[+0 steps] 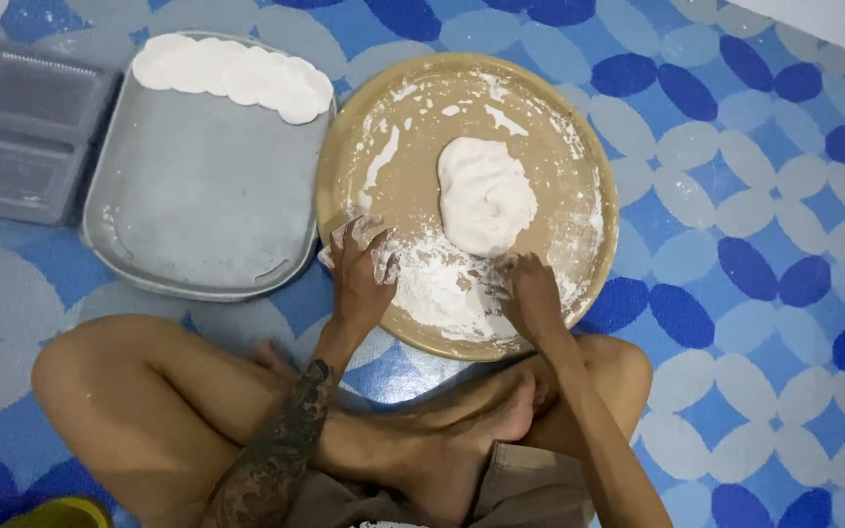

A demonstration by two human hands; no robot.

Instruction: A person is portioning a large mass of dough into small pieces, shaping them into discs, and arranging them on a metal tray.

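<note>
Both hands (362,274) (530,293) palm-down on floured board (344,166)

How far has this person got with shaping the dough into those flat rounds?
Done: a row of flat white discs lies along the far edge of the grey metal tray. In hand: the left hand and right hand work in loose flour on the round tan board. Left: a large dough lump sits unshaped.
</note>
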